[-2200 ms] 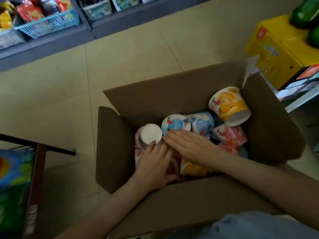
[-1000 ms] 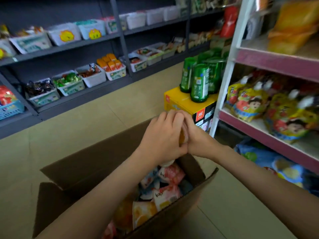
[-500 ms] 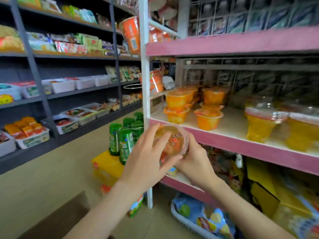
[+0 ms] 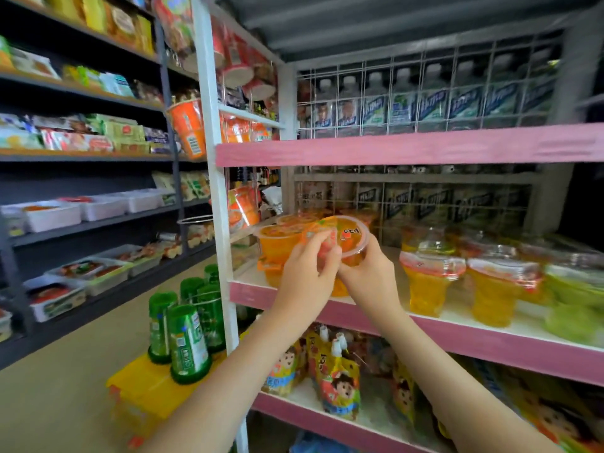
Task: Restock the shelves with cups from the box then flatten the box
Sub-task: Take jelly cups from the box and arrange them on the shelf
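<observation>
**Cup held up at the pink shelf**

Both hands grip one orange cup (image 4: pixel 351 238), tilted with its lid toward the camera, just in front of the middle level of the shelf (image 4: pixel 457 331). The left hand (image 4: pixel 305 279) has its fingers (image 4: pixel 318 245) curled over the near rim. The right hand (image 4: pixel 369 276) wraps round the cup from below. Other cups (image 4: pixel 277 241) stand on the shelf just behind. Green bottles (image 4: pixel 188 341) stand on a yellow box (image 4: pixel 147 387) to the left.

Both arms reach up and forward, left hand (image 4: pixel 305 277) and right hand (image 4: pixel 371 274) together gripping one cup (image 4: pixel 351 237).
</observation>
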The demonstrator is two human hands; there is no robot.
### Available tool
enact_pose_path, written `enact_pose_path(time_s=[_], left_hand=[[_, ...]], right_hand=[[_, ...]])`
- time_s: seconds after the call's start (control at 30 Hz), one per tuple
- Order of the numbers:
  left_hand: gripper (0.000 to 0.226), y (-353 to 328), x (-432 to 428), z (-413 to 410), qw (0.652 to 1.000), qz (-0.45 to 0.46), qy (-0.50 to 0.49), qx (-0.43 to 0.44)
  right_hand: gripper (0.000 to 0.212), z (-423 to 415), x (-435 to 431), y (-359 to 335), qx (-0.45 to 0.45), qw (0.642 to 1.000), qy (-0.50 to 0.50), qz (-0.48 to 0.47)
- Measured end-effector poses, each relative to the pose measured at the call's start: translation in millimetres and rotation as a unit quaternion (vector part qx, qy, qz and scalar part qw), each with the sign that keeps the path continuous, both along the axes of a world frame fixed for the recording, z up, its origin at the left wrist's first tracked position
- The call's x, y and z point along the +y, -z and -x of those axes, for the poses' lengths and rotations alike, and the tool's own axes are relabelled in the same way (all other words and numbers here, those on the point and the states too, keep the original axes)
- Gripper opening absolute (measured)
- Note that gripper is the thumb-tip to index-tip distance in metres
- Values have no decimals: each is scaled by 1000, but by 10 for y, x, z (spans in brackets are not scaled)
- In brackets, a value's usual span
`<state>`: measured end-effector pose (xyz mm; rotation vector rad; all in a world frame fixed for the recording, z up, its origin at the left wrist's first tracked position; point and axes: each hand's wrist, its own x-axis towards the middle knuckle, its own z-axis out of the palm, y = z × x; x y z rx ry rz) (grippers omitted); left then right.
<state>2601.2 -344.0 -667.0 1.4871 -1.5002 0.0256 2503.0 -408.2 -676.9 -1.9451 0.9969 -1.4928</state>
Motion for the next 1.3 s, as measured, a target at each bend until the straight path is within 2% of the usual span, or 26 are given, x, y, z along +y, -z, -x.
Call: enact_pose_path(time_s=[0.17, 0.3, 0.47, 0.57, 0.8, 0.97, 1.03, 1.13, 1.3], left_hand=[[40, 79, -228, 20, 1000, -22, -7, -22], [47, 147, -299, 9, 996, -19, -12, -88], [54, 172, -320, 17, 969, -10, -129, -210], [54, 163, -318, 44, 960, -4, -143, -242], [56, 251, -76, -132, 968, 21, -120, -220], [56, 468, 362, -387, 967, 18, -123, -225], [53, 574, 642, -512, 963, 30, -133, -232], [47, 866, 1179, -807, 957, 28, -160, -239], [45, 1604, 2397, -1486, 955, -62, -238, -169]], right_hand=[[59, -75, -260, 35, 17, 998, 39, -53], [70, -120, -344, 76, 52, 993, 52, -87], [73, -103, -376, 125, 49, 994, 21, -99], [74, -118, -376, 156, 41, 996, 24, -79], [85, -104, -90, 284, 5, 995, 93, 17], [80, -206, 332, 423, -30, 986, 138, 83], [72, -345, 578, 489, -29, 986, 105, 129], [59, -674, 965, 667, 3, 986, -20, 165], [49, -1506, 1662, 1146, 101, 955, -210, 184]])
